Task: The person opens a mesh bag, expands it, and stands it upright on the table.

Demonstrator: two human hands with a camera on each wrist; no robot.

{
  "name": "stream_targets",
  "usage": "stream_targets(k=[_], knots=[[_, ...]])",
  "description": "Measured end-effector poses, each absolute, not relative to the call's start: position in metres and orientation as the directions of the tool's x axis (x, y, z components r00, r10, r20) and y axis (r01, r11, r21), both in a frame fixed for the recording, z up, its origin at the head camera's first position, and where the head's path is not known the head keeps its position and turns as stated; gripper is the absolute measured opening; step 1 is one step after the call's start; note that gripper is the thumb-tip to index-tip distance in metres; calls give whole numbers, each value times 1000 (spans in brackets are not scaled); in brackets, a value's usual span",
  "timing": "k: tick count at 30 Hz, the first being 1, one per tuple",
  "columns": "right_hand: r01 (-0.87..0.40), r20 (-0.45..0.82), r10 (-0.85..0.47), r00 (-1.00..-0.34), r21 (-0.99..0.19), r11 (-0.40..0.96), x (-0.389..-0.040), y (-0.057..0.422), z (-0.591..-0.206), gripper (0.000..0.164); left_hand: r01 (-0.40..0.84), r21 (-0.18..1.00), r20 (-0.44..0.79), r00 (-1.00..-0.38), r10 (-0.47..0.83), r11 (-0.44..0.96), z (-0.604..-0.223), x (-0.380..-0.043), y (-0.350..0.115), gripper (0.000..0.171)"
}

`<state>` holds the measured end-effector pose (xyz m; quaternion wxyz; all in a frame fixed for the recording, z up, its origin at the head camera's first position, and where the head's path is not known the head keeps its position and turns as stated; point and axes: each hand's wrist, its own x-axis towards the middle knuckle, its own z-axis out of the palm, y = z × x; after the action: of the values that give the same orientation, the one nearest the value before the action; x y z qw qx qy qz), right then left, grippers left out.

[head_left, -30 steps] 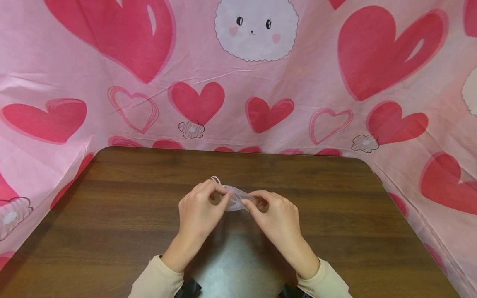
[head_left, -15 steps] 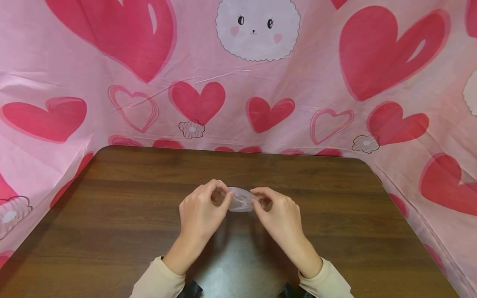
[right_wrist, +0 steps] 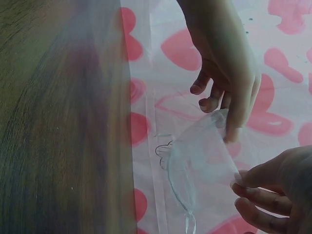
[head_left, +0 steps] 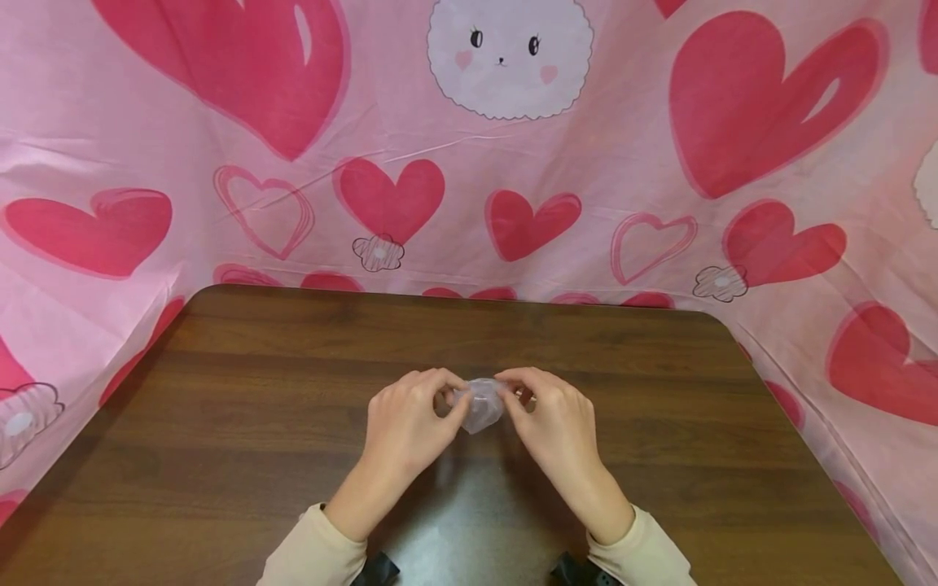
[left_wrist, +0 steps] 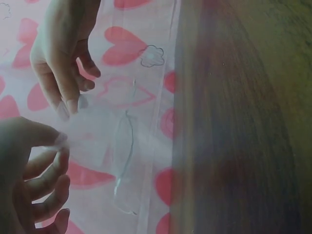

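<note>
Between the two hands hangs a small sheer white drawstring pouch (head_left: 484,404), held above the table. My left hand (head_left: 410,423) pinches one side of its edge between thumb and forefinger. Opposite it, the right hand (head_left: 553,419) pinches the other side the same way. In the right wrist view the pouch (right_wrist: 200,156) is see-through, its held edge stretched straight between the right hand (right_wrist: 273,190) and the left hand (right_wrist: 226,73). A thin cord (right_wrist: 190,222) loops out from its gathered part. The left wrist view shows this cord line (left_wrist: 129,146) too.
A dark brown wooden table (head_left: 293,350) lies under the hands. Behind and beside it hangs a pink cloth (head_left: 469,171) printed with hearts. Cream sleeves (head_left: 318,549) cover the forearms, and black straps (head_left: 375,570) show at the wrists.
The left hand has moved right and slightly down, closer to the right hand. The pouch has turned so that more of it hangs down; the white cord loop at the left is out of sight.
</note>
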<state>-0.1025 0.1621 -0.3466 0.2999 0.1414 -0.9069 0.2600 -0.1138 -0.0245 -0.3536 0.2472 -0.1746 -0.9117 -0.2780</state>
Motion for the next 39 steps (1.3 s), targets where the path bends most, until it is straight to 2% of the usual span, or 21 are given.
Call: stream_targets(k=[7,13,20,30,34,39], knots=[[-417,610,-106,-785,-395,819,-101,159,-350,21,426,448,555,-822,129,786,-355,-114,-26,7],[-370,540,-122,-833,-380,848,-99,152,-354,31,431,477,555,-823,118,766,-355,-114,-27,7],[-344,517,-107,-849,-387,856,-98,153,-353,23,422,480,594,-801,69,769,-354,-116,-28,10],[-375,535,-65,-842,-496,783,-102,160,-345,17,401,473,602,-798,45,784,-354,-119,-33,7],[-339,521,-14,-854,-535,774,-106,168,-341,11,389,475,606,-795,27,789,-352,-121,-35,7],[-256,453,33,-891,-561,787,-111,178,-340,13,397,481,616,-787,21,782,-351,-121,-37,8]])
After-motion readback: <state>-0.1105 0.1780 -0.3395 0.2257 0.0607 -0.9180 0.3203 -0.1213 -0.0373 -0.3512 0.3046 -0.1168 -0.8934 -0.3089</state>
